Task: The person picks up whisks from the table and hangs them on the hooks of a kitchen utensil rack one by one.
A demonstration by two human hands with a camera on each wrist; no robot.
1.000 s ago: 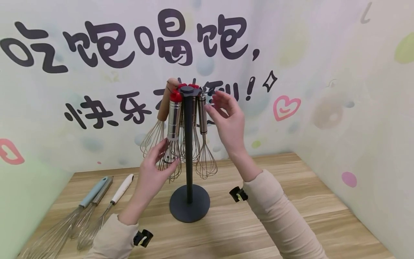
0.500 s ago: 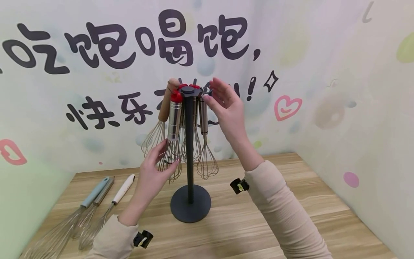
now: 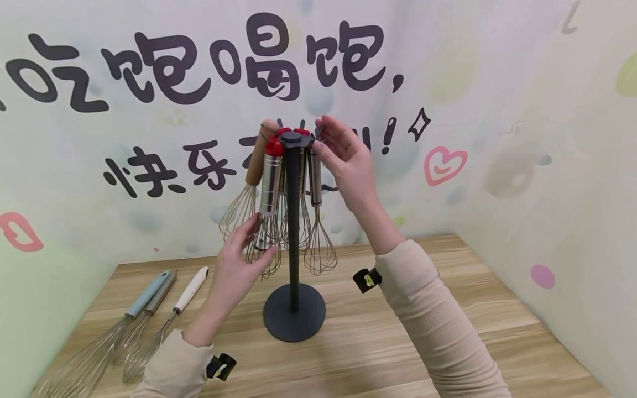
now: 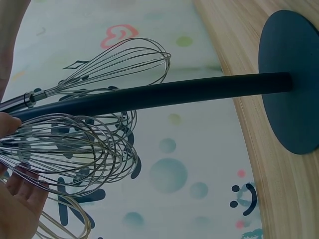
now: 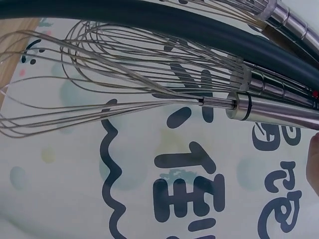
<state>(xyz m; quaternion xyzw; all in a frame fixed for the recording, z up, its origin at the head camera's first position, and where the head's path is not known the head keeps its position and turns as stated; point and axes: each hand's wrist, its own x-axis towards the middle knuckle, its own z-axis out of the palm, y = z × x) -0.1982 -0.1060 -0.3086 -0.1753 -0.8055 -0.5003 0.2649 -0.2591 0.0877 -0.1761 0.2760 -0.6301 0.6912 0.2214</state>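
In the head view, a dark stand [image 3: 294,249] holds several hanging whisks. My left hand [image 3: 241,262] loosely holds the red-topped whisk [image 3: 270,179] at its wires, fingers on one side and thumb on the other. Its wire balloon [image 4: 75,154] fills the left of the left wrist view. At the stand's top, my right hand [image 3: 350,166] has its thumb at the upper end of a slim steel-handled whisk [image 3: 316,179] and its fingers curled round the hook and hanging loop there. That whisk's wires [image 5: 99,104] stretch across the right wrist view; the grip itself is mostly outside it.
A wooden-handled whisk [image 3: 256,160] hangs at the stand's left. On the wooden table [image 3: 398,331], left of the round base [image 3: 293,326], lie a blue-handled whisk [image 3: 149,293], a steel one [image 3: 163,293] and a white-handled one [image 3: 191,290]. A printed wall [image 3: 199,127] stands behind.
My right hand has moved up and inward to the stand's top, its thumb and fingers closing in round the hook and loop. The left hand keeps its place on the red-topped whisk.
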